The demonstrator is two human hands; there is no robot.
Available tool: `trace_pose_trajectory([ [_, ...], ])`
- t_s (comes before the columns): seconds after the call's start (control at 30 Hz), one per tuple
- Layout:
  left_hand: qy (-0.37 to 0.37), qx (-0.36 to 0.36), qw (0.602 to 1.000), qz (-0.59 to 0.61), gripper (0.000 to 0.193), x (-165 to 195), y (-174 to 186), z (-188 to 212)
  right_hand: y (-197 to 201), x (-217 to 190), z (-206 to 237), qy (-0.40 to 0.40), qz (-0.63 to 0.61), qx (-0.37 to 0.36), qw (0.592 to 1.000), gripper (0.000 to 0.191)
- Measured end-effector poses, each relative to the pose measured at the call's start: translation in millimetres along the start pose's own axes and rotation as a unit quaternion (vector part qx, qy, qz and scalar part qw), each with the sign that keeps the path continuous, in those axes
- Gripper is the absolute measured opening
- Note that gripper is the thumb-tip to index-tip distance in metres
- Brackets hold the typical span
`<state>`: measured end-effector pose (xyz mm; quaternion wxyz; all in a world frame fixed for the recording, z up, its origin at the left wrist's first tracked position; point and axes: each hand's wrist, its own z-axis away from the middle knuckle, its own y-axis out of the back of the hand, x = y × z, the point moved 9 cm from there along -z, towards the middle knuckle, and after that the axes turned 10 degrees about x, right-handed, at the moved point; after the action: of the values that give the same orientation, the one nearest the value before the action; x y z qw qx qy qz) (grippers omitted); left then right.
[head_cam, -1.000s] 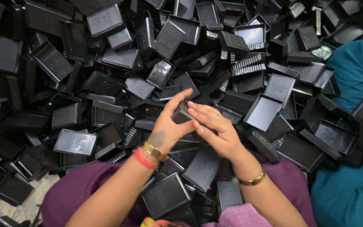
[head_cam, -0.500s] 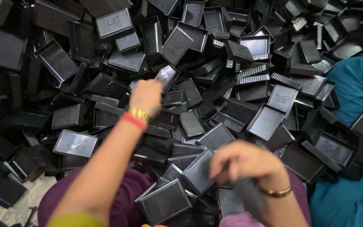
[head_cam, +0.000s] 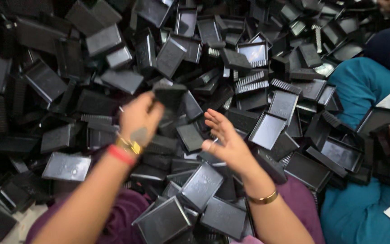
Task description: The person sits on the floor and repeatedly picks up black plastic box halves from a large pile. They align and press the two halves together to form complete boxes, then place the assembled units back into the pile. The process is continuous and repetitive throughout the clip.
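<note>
- Since half a second ago: left hand [head_cam: 139,118] has drawn back from its far reach into the heap and now pinches a black tray piece [head_cam: 170,94] by one edge; right hand [head_cam: 225,141] has risen from the lap, fingers spread wide, holding nothing.
- Held piece: just above and right of the left hand, blurred, over the heap. Judged light, rigid moulded plastic, smooth (likely slippery on flat faces); best taken at the raised rim or a corner.
- Lap, nearest: purple cloth [head_cam: 127,212] with several trays [head_cam: 201,185] lying on it, below the held piece.
- Heap [head_cam: 267,131]: loose black trays and ribbed parts, tilted every way, beyond and around the held piece.
- Far right of the held piece: another person in teal cloth [head_cam: 362,86], seated beside the heap.
</note>
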<state>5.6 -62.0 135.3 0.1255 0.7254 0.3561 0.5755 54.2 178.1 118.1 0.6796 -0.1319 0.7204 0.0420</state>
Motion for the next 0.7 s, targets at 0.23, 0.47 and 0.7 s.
trace_pose_trajectory([
  [0.23,-0.090,-0.032,0.989,0.113,0.041,57,-52,-1,2,35,6,-0.140,-0.302,0.083,0.939,0.064],
  [0.47,0.188,-0.253,0.898,-0.306,0.080,-115,-158,-31,18,25,-10,-0.137,-0.443,0.078,0.883,0.071],
  [0.7,0.115,-0.168,0.973,-0.106,0.071,-32,-114,-8,32,62,-5,-0.196,-0.297,0.196,0.914,0.057],
])
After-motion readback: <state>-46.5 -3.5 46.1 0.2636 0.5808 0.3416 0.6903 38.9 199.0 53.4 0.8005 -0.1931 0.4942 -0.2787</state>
